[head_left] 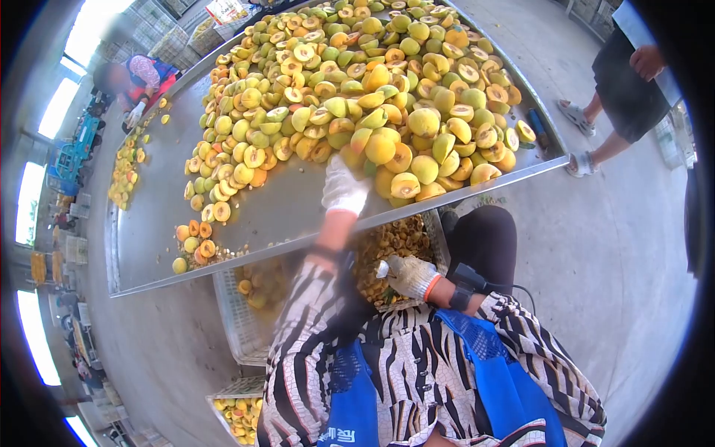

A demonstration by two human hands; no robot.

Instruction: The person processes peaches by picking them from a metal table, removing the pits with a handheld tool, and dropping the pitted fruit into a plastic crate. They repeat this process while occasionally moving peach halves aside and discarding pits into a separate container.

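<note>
Striped sleeves frame the gloved right hand (pixel 408 276), fingers gripping a small tool over the pit crate (pixel 387 246); left hand (pixel 344 186), fingers curled, reaches the halved peaches (pixel 387 149) on the bench (pixel 253 216); pick the nearest fruit cleanly.

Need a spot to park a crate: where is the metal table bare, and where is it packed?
Bare: the near-left metal table, between the peach pile and the front edge, beside the left hand. Packed: far right. The right hand is below, over the pit crate.
</note>
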